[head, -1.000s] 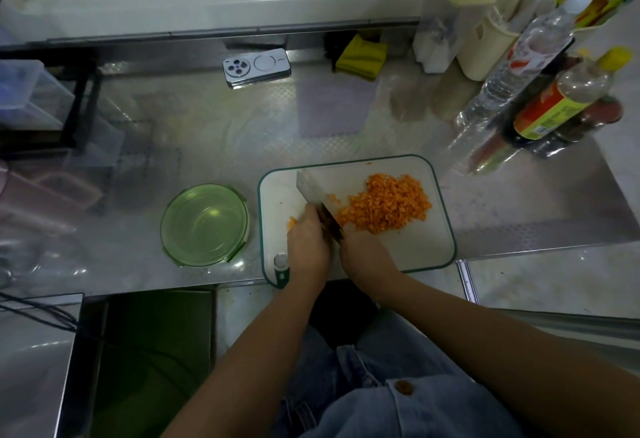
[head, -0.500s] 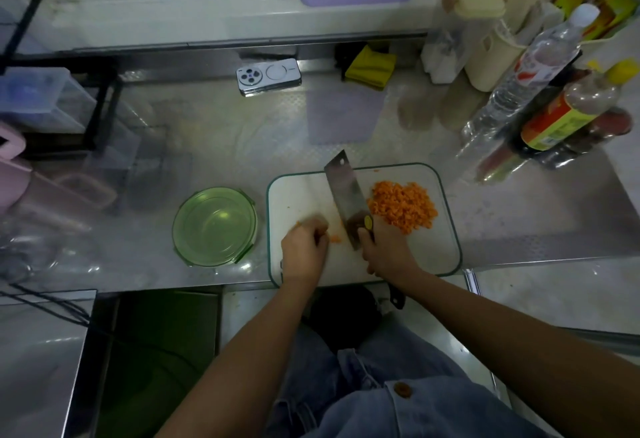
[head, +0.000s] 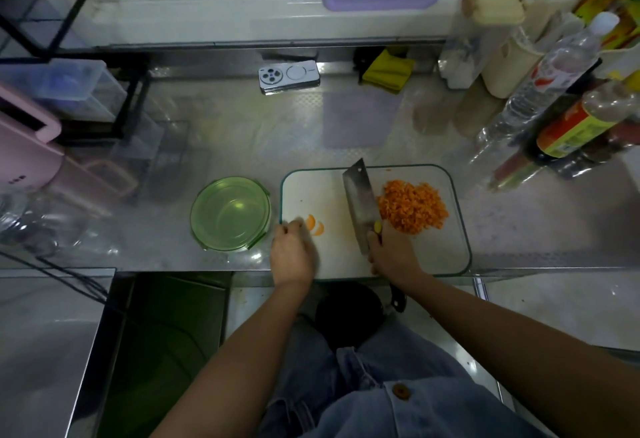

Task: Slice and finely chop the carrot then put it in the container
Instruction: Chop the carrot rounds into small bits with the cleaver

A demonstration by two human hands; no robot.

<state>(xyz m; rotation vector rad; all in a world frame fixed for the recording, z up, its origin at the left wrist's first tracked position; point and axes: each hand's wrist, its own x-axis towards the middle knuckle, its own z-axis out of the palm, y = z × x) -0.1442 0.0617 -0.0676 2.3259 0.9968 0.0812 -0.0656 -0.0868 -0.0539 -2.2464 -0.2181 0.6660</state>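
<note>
A heap of finely chopped carrot lies on the right half of the white cutting board. Two carrot slices rest on the board's left part. My right hand grips the handle of a cleaver, whose blade stands edge-down just left of the heap. My left hand rests at the board's left edge with its fingers curled, touching the slices from the left. An empty green glass container sits to the left of the board.
A phone and a yellow cloth lie at the back of the steel counter. Bottles and jars crowd the right side. A pink appliance and clear bins stand at the left.
The cleaver swung off the heap and now stands upright beside it. My left hand slid left along the board, and two carrot slices now show beside it.
</note>
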